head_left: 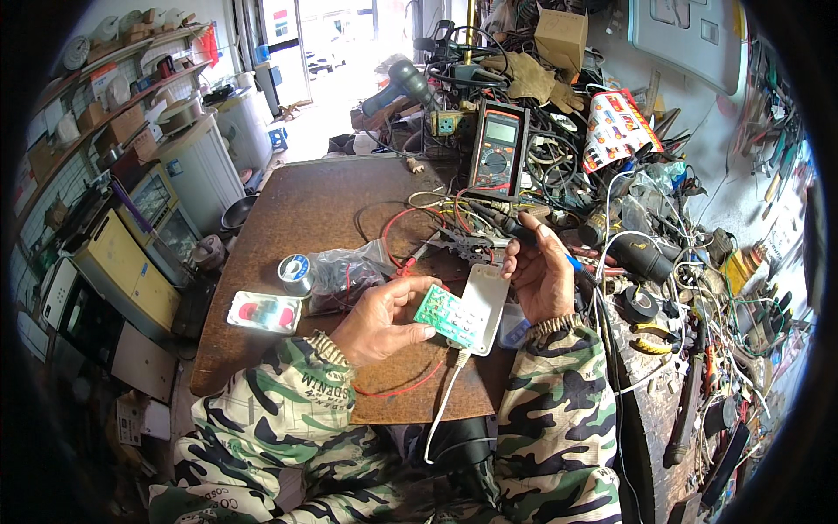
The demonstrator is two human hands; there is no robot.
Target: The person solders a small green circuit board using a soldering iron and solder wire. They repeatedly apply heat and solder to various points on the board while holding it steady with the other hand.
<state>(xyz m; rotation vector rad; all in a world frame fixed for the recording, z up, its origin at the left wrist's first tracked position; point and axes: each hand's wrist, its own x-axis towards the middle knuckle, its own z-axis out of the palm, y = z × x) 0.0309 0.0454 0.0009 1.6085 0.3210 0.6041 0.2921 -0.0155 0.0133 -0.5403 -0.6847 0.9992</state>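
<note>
The green circuit board (445, 313) is pinched by the left hand (382, 323), the nearer one, at that hand's three o'clock, its long axis running ten to four. The right hand (550, 278) has the board at its eight o'clock; its fingers half curl, whether they grip anything cannot be told. A white case (490, 290) lies at the board's two o'clock.
</note>
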